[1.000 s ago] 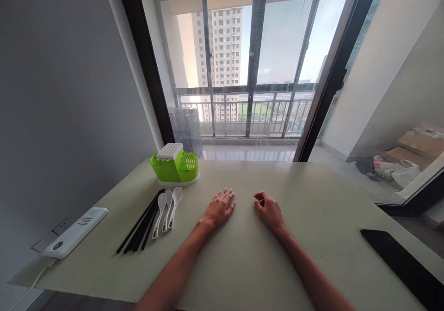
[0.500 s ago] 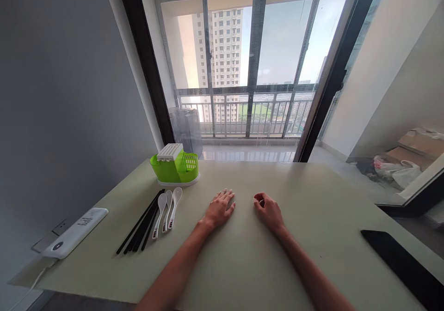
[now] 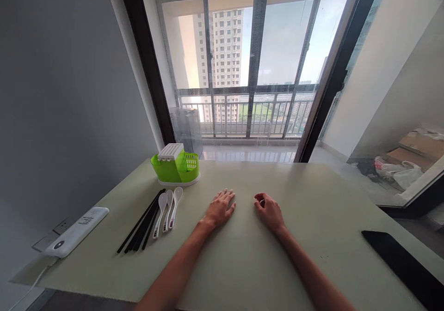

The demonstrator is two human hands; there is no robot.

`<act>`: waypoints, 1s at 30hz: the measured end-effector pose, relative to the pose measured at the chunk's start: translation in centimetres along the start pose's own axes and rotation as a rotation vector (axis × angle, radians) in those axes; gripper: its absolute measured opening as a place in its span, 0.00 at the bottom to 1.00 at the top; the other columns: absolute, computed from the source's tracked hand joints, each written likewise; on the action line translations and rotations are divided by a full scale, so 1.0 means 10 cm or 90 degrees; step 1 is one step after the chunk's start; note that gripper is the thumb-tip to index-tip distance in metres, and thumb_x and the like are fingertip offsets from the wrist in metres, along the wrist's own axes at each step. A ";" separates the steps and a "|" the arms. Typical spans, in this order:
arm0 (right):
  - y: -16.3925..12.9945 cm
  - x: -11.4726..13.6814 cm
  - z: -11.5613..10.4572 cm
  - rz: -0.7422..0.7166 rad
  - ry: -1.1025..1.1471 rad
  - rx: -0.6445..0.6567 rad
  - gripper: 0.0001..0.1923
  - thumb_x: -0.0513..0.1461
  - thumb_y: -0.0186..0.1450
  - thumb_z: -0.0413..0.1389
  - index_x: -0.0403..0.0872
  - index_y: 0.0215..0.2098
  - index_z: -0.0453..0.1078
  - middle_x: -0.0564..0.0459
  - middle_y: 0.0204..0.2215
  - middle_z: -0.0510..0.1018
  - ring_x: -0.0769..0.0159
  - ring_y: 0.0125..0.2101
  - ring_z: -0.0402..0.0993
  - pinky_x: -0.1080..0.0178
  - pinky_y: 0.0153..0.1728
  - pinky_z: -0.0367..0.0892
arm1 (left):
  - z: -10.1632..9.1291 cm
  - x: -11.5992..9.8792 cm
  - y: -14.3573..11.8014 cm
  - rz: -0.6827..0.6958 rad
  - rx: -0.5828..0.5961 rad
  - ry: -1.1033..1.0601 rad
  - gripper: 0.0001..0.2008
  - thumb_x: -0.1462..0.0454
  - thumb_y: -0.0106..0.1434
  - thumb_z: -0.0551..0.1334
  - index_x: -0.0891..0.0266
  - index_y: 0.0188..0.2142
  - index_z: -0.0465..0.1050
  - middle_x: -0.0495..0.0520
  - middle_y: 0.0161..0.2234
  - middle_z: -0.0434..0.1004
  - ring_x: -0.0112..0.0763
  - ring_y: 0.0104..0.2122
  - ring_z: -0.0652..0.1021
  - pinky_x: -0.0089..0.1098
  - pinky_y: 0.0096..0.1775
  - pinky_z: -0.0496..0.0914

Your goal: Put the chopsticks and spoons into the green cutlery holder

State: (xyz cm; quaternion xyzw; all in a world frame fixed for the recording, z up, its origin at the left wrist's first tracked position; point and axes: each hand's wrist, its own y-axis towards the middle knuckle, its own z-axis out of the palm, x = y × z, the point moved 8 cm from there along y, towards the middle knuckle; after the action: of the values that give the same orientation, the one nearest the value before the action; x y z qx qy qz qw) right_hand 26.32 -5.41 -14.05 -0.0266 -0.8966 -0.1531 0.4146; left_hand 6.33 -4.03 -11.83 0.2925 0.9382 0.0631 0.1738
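Our left hand [image 3: 219, 208] lies flat on the worktop [image 3: 243, 255], fingers spread, holding nothing. Our right hand [image 3: 268, 210] rests beside it, loosely curled, also empty. The spoons [image 3: 167, 207] and chopsticks [image 3: 142, 227] lie to the left, near the left hand, long axes pointing toward the far edge. A green basket [image 3: 175, 165] stands at the far left corner. A window [image 3: 249, 66] lies beyond.

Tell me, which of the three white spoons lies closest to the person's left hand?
The rightmost spoon, the one farthest from the black chopsticks. Its bowl reaches farthest up the table, and the left hand rests flat just right of it.
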 end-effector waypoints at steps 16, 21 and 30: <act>0.00 -0.01 0.00 -0.002 -0.003 -0.006 0.14 0.42 0.62 0.50 0.49 0.41 0.73 0.52 0.36 0.82 0.64 0.34 0.77 0.63 0.39 0.66 | 0.03 0.01 0.00 0.006 0.002 0.005 0.24 0.56 0.73 0.51 0.62 0.64 0.65 0.57 0.68 0.61 0.39 0.69 0.59 0.42 0.69 0.52; 0.01 -0.02 0.01 0.000 -0.007 -0.004 0.14 0.43 0.63 0.50 0.49 0.42 0.73 0.52 0.36 0.82 0.64 0.34 0.77 0.63 0.39 0.66 | 0.04 0.01 0.00 0.006 0.001 0.002 0.25 0.55 0.73 0.51 0.63 0.64 0.65 0.57 0.68 0.61 0.40 0.69 0.59 0.42 0.69 0.52; -0.01 -0.01 -0.01 0.002 -0.010 -0.007 0.14 0.42 0.62 0.51 0.49 0.42 0.74 0.52 0.36 0.82 0.64 0.34 0.77 0.64 0.37 0.66 | 0.05 0.02 -0.01 0.004 -0.002 -0.004 0.24 0.56 0.73 0.51 0.61 0.64 0.65 0.57 0.68 0.62 0.39 0.69 0.59 0.43 0.69 0.52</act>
State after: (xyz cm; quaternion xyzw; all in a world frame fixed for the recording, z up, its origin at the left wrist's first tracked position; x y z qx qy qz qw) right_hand 26.40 -5.51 -14.10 -0.0312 -0.8991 -0.1570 0.4074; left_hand 6.29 -3.99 -12.35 0.2957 0.9365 0.0642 0.1770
